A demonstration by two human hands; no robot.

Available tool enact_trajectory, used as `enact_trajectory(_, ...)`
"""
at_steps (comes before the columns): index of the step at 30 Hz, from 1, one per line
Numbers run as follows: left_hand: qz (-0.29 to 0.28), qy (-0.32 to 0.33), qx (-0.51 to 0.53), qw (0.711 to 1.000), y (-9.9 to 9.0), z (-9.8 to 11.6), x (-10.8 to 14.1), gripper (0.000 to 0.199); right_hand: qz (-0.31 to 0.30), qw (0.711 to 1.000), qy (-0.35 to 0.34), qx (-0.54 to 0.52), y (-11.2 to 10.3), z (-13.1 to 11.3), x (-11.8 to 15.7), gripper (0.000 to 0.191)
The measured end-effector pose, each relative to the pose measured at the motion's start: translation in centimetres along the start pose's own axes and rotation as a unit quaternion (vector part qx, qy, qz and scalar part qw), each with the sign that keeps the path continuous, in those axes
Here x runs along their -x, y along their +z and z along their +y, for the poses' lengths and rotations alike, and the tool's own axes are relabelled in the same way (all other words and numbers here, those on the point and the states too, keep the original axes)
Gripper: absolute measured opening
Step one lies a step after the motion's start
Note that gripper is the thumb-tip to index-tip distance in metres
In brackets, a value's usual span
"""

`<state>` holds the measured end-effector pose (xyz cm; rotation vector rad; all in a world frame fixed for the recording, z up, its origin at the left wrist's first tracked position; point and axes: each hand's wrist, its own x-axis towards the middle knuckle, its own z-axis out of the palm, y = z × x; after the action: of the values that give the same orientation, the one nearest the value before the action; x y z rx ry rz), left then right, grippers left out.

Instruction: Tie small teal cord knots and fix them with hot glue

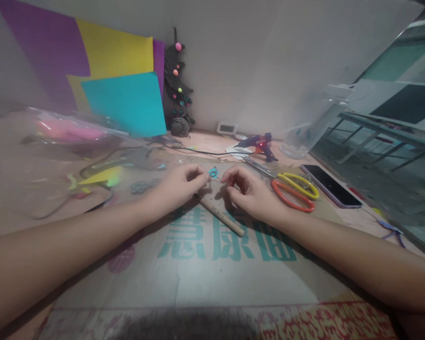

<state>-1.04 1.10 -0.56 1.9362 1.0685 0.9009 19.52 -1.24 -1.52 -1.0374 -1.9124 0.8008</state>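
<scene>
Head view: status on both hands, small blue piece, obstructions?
Left hand pinching small blue piece. Right hand close beside it, grip unclear. Brown stick just below left hand, contact unclear; scissors beside right hand.

A plain, pale grey wall (279, 52) rises beyond the grip, meeting the back of a pinkish tabletop (203, 140). Well off to the right of the grip, a grey floor (407, 189) lies lower, under a long, thin-legged table (393, 129). Behind that stand green (398, 61) and dark panels (407, 104). The light is dim.
</scene>
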Motion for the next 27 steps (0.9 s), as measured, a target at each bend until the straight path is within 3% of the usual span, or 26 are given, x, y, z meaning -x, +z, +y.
enact_trajectory(23, -0.013, 0.005, -0.022, 1.0, 0.1, 0.1, 0.2, 0.023, 0.031, 0.999, 0.024, -0.034, 0.0, -0.8, 0.0, 0.005)
enact_trajectory(27, -0.01, 0.008, -0.033, 0.999, 0.1, 0.2, 0.2, 0.024, 0.011, 0.994, 0.064, -0.084, -0.1, -1.1, -0.1, 0.017)
